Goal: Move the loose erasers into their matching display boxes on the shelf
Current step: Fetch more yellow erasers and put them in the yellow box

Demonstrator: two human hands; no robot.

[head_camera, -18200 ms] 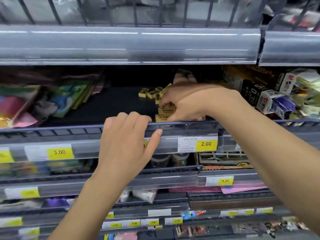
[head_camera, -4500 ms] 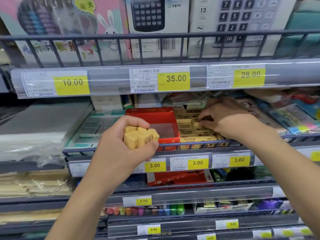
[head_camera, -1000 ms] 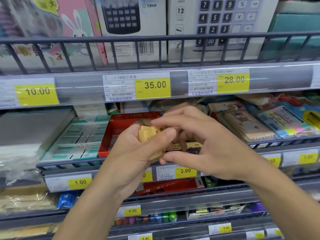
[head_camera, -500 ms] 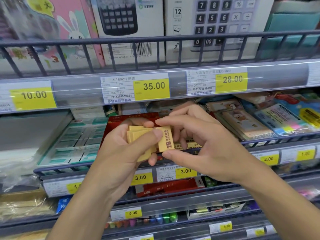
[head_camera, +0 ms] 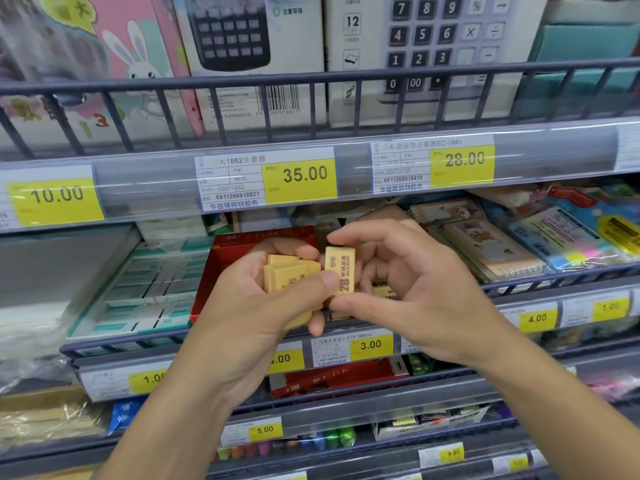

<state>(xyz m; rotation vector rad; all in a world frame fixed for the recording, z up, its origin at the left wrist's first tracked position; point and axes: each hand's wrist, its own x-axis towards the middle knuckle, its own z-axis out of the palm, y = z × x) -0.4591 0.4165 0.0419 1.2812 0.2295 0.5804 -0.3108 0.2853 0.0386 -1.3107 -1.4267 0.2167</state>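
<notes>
My left hand (head_camera: pixel 263 306) is closed around a clutch of yellow erasers (head_camera: pixel 287 275) in front of the middle shelf. My right hand (head_camera: pixel 408 289) pinches a single yellow eraser (head_camera: pixel 341 271) marked "2B", upright between thumb and forefinger, right beside the clutch. Behind both hands stands the red display box (head_camera: pixel 225 265), its inside mostly hidden by my hands. A second display box of yellow erasers (head_camera: pixel 384 291) peeks out just right of it, under my right palm.
A wire rail (head_camera: pixel 121 344) fronts the shelf, with price tags below it. Green-and-white boxes (head_camera: pixel 145 292) lie left of the red box; notebooks (head_camera: pixel 485 247) and sticky notes (head_camera: pixel 571 244) lie to the right. Calculator boxes (head_camera: pixel 242 57) stand on the shelf above.
My right hand has drawn one eraser out of the left hand's clutch and turned it upright; both hands stay in front of the red box.
</notes>
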